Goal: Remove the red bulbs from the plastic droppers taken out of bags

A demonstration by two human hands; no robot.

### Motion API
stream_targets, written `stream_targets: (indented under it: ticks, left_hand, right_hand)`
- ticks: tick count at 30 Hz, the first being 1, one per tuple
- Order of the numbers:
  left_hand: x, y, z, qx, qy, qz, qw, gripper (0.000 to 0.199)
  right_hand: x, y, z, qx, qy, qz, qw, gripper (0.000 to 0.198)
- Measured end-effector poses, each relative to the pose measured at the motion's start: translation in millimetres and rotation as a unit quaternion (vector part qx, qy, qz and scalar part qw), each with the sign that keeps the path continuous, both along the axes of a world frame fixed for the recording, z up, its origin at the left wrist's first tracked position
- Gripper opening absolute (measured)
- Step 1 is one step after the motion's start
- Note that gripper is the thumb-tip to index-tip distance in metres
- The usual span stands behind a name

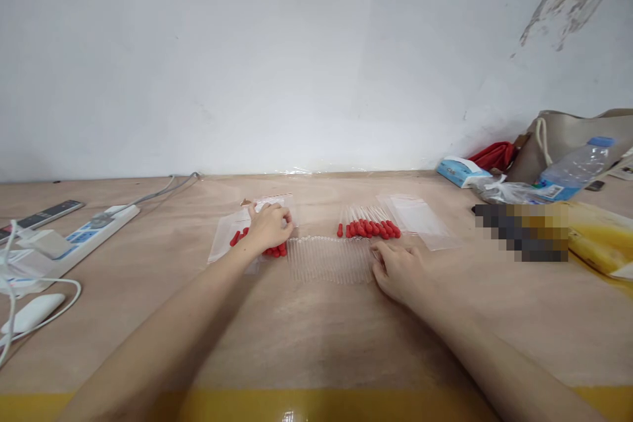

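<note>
From where I stand, both bare hands are down at the wooden tabletop (316,330), one at each end of a row of clear slender tubes (329,260) lying side by side. The left hand (270,227) is over the loose red rubber bulbs (275,251), its fingers bent, with only a narrow space between thumb and fingertips; the tips come close to the row's left end. I can't tell whether a bulb is pinched there, since the hand covers part of the pile. Some bulbs show on either side of that hand, by a clear plastic bag (221,241).

The right hand (399,270) rests at the row's right end, fingers curled and close together, the tips right at the last tubes. Whether they grip one, I can't make out.

Just beyond the tubes, in front of the right hand, lies a bunch of red-bulbed droppers (370,229), bulbs toward the person and thin stems toward the wall. A second plastic bag (418,221) lies flat just right of them. Well off to the left sits a white power strip (111,217); to the right, a blue-capped bottle (576,171).
</note>
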State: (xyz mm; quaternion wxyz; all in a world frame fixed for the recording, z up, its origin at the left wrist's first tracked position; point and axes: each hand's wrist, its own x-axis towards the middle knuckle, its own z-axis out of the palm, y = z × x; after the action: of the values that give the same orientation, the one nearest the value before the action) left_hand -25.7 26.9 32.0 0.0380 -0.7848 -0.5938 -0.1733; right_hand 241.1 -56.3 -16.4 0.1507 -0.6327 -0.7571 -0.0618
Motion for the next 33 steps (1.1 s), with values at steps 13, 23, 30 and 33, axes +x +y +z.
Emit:
stream_targets:
  ticks: [13,23,30,33]
  left_hand:
    - [88.4,15.7,-17.9,-0.156,-0.091,-0.097,0.979,0.024]
    - [77.7,18.2,-16.6,-0.089,-0.225,0.016,0.970,0.012]
    - [15.4,-45.1,-17.9,0.075,-0.223,-0.138,0.962,0.005]
    - [-8.2,-70.4,-33.0,0.134,-0.153,-0.229,0.952,0.005]
  right_hand:
    - [3.2,6.2,-10.7,0.052,0.060,0.021,0.997,0.026]
    - [4.9,10.0,-16.1,0.042,0.135,0.026,0.990,0.020]
    - [6.2,16.1,-16.6,0.174,0.260,0.066,0.948,0.023]
    - [0.3,11.1,-10.9,0.235,0.262,0.108,0.930,0.026]
